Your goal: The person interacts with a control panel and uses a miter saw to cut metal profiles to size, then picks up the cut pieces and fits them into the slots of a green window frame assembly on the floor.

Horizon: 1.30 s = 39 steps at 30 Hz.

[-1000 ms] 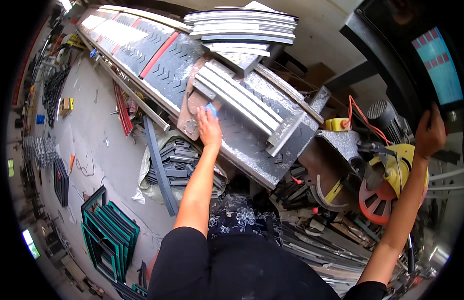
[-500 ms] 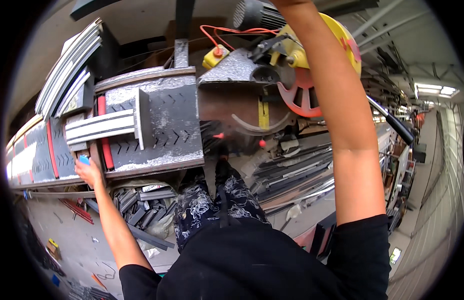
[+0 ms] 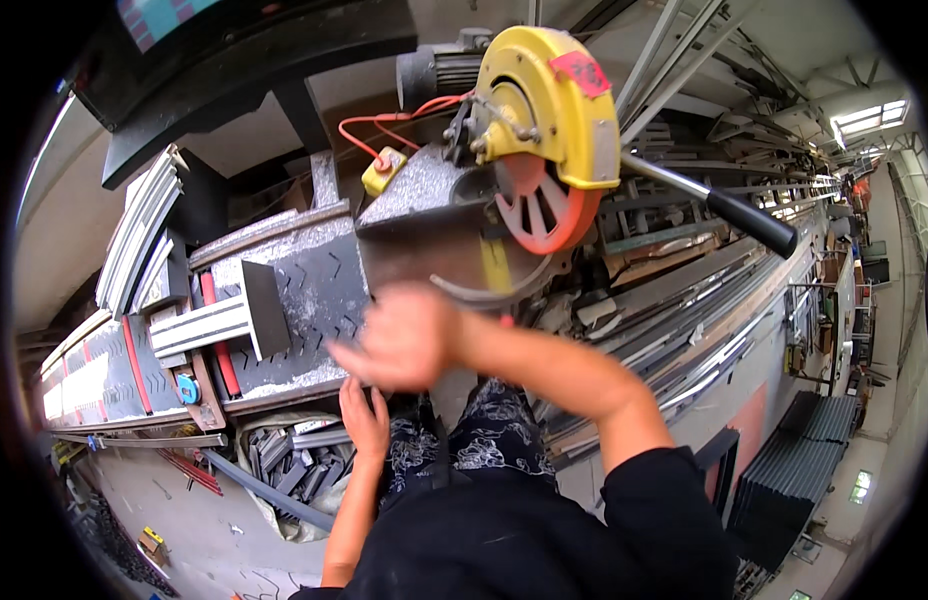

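My right hand (image 3: 409,340) is smeared by motion in front of the bench's near right corner, its fingers hard to make out. Just below it, my left hand (image 3: 366,420) is raised with fingers stretched up and nothing visible in them. To their left, a blue tape measure (image 3: 189,388) rests at the near edge of the grey bench (image 3: 319,290). Beside the tape lies a pale grooved metal profile (image 3: 199,330), a dark upright plate (image 3: 266,310) standing at its right end. Beyond my hands stands a yellow cut-off saw (image 3: 544,110) with a red slotted guard (image 3: 544,215).
A black-gripped lever (image 3: 749,222) sticks out right from the saw. A yellow switch box (image 3: 384,172) with an orange cable sits behind the bench. Stacked profiles (image 3: 139,235) stand at the far left. Offcuts (image 3: 294,465) fill a sack below; long bars (image 3: 674,330) lie at right.
My right hand has come down from above the saw toward the bench corner. My left hand has left the blue tape measure and moved right, close to the other hand.
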Motion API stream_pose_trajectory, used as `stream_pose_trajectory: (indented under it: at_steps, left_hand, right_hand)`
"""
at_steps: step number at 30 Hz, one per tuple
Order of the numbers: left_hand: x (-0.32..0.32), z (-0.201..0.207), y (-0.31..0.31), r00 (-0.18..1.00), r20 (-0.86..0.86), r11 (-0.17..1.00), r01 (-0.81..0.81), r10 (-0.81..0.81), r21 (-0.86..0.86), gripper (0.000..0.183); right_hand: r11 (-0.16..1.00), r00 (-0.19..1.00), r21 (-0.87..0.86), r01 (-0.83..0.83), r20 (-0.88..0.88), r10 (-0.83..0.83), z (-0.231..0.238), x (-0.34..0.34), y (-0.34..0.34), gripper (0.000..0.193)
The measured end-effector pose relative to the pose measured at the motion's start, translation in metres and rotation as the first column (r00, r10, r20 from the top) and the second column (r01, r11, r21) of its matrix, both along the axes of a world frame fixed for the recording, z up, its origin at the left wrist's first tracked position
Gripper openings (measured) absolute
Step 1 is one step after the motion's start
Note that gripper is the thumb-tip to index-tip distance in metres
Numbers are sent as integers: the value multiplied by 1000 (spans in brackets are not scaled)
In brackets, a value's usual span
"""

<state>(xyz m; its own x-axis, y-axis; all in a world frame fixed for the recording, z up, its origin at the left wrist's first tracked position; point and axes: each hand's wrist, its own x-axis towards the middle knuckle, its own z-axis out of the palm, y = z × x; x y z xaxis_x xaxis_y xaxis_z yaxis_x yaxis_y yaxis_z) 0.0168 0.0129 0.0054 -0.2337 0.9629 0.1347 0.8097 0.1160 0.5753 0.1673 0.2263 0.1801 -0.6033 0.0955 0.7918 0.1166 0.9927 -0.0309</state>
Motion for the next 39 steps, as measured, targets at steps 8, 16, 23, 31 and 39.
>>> stream_pose_trajectory:
  at_steps: [8, 16, 23, 31, 39]
  left_hand:
    - [65, 107, 89, 933, 275, 947, -283, 234, 154, 32]
    - [280, 301, 200, 850, 266, 559, 41, -456, 828, 37]
    - [314, 313, 239, 663, 409, 531, -22, -626, 847, 63]
    - [308, 315, 233, 689, 321, 502, 72, -650, 862, 41]
    - [298, 308, 244, 622, 221, 418, 189, -751, 888, 46]
  right_hand:
    - [671, 709, -274, 688, 449, -543, -118, 309, -64, 19]
    - [647, 774, -528, 550, 32, -633, -22, 335, 142, 21]
    - [598, 804, -543, 589, 467, -368, -19, 247, 231, 42]
    - [574, 743, -484, 661, 530, -409, -7, 232, 234, 38]
    - [682, 720, -297, 669, 486, -495, -11, 236, 240, 35]
